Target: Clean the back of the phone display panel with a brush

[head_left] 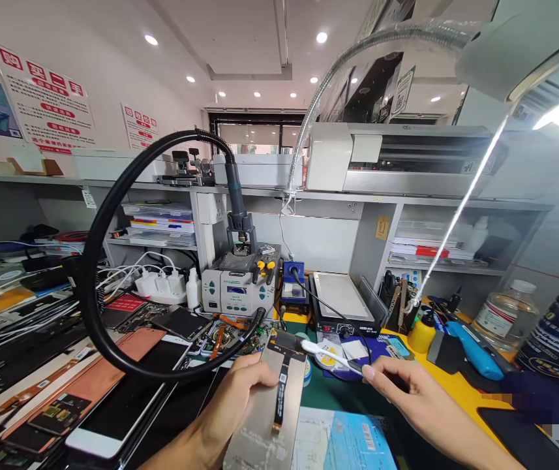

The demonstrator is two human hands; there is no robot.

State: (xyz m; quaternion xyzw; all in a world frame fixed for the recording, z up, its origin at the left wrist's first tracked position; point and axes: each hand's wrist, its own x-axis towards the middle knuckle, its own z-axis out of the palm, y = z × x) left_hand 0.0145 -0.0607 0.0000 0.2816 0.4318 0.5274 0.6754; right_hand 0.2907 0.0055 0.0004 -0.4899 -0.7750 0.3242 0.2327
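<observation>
A metal-backed phone screen panel [264, 418] with a black flex cable [282, 398] is tilted up in my left hand [225, 405], the thumb lying on its back. My right hand [406, 391] pinches the end of a white brush [335, 356]. The brush's head touches the dark top part of the panel, near its right corner. Below and to the right of the panel lies a blue and white packet [342, 440] on the green mat [331, 394].
Phones and parts [127, 405] crowd the left. A looped black hose [86, 261] rises from the hot-air station [235, 292]. Behind stands a heating plate [342, 297]. To the right are a yellow bottle [421, 334], a clear bottle [504, 316] and a dark can [558, 339].
</observation>
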